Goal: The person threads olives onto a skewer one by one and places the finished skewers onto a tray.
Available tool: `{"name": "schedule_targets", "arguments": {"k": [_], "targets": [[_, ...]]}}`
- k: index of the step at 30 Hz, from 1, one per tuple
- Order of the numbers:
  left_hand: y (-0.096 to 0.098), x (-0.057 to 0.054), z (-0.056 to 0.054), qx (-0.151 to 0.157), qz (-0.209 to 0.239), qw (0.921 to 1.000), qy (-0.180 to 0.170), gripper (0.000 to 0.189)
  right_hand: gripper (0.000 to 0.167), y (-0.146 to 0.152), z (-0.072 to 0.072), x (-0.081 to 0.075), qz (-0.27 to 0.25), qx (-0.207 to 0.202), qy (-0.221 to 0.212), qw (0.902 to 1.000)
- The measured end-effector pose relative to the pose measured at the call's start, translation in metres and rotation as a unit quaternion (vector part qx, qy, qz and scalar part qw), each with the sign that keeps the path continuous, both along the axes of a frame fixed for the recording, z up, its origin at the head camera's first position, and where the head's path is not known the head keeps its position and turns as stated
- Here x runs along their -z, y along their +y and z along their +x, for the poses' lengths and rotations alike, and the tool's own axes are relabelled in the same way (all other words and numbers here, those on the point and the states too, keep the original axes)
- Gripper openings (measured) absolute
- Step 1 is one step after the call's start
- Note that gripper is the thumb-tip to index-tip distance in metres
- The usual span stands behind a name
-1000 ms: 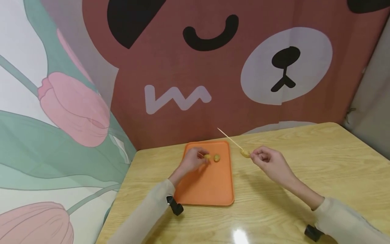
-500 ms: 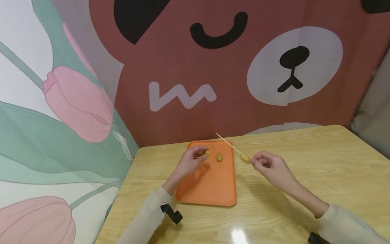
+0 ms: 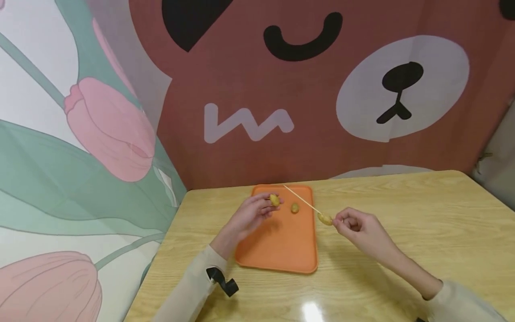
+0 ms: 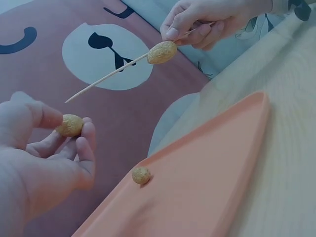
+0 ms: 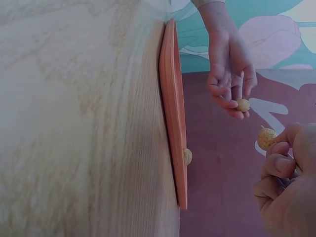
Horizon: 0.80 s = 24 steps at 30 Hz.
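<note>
Above the orange tray (image 3: 277, 246), my left hand (image 3: 249, 217) pinches a small golden, wrinkled ball (image 4: 70, 126) between thumb and fingers. My right hand (image 3: 364, 228) grips the rear end of a thin wooden skewer (image 4: 106, 78) to the right of the tray. One similar ball (image 4: 162, 53) is threaded on that skewer, close to the right fingers. The pointed tip is bare and slants up and left toward the left hand, apart from the ball held there. Another golden ball (image 3: 295, 208) lies loose on the far part of the tray.
The tray rests on a light wooden table (image 3: 402, 210). Behind the table's far edge hangs a reddish cloth (image 3: 241, 165) with a bear picture, and a tulip-patterned cloth (image 3: 112, 129) stands on the left.
My left hand has lifted its ball from near the tray surface and turned so the ball shows more. The right hand has lowered slightly with the skewer. The head view has shifted a little.
</note>
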<state>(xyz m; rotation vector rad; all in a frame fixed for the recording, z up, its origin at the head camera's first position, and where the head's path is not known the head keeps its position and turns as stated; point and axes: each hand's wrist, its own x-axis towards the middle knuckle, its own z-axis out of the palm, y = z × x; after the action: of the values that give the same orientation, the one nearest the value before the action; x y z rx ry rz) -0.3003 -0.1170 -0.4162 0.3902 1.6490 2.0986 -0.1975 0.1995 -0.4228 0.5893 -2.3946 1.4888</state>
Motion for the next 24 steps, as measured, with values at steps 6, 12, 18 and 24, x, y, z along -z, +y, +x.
{"name": "schedule_targets", "arguments": {"k": [6, 12, 18, 24], "targets": [[-0.001, 0.0, 0.0, -0.009, 0.065, 0.9974, -0.029, 0.034, 0.006, -0.005, 0.003, 0.0, 0.005, -0.009, 0.007, 0.9999], [-0.003, -0.002, -0.003, -0.017, 0.106, 0.9928, -0.053, 0.046, 0.009, -0.01, 0.007, -0.001, 0.001, -0.032, 0.004, 0.9995], [-0.005, -0.004, -0.004, -0.015, 0.145, 0.9868, -0.069, 0.042, 0.015, -0.014, 0.009, 0.0, 0.016, -0.053, 0.024, 0.9982], [-0.006, -0.003, -0.004, -0.016, 0.157, 0.9853, -0.065, 0.039, 0.015, -0.014, 0.009, 0.002, 0.023, -0.055, 0.021, 0.998]]}}
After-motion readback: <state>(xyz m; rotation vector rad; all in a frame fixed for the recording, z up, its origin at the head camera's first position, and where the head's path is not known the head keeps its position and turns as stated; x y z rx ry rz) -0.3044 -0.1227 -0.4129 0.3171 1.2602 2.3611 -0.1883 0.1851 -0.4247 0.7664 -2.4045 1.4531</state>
